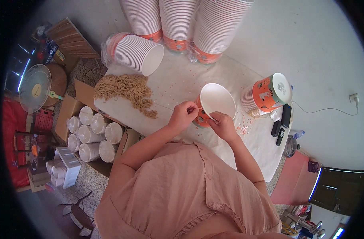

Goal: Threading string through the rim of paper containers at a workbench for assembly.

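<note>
Person wore a loose dusty-pink top (190, 187), buttoned down the middle, ruffled hem; forearms bare, no gloves.

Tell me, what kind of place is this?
Probably a small home workshop for making paper buckets: tall stacks of white-and-orange paper cups, a bundle of tan string, and a cardboard box of finished cups.

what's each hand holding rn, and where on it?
Both hands are on the orange paper cup, at its near rim. The left hand pinches a thin tan string at that rim; the right hand grips the cup's lower rim and side.
</note>
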Motion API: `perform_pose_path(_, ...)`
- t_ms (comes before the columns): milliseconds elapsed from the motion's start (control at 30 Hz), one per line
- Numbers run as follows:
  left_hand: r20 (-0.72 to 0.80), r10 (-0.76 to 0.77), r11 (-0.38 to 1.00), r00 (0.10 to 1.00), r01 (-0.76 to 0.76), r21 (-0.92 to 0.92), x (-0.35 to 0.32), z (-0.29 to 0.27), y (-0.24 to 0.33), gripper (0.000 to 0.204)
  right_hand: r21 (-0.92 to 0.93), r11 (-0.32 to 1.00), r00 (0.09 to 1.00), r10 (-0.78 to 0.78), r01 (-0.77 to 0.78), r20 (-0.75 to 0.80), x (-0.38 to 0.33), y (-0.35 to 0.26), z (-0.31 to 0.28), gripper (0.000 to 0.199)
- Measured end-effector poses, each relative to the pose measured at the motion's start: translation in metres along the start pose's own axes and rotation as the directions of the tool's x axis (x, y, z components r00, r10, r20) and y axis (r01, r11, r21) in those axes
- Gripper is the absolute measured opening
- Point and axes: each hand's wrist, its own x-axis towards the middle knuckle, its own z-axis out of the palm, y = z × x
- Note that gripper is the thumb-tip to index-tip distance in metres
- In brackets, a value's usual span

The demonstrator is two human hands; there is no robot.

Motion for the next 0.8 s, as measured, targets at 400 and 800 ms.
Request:
perform_pose_path(400,0.006,-0.069,0.997,0.998,0.069,-0.019,-0.007,0.0,-0.018,0.011,-0.193,0.97,0.987,-0.158,0.149,-0.033,-0.002,0.002,0.017,0.01)
perform_pose_path(800,0.032,-0.124,0.992,0.992,0.124,-0.011,-0.025,-0.003,-0.037,0.012,-0.054,0.998,0.98,0.024,-0.013,0.199,0.011,0.004,0.012,0.021)
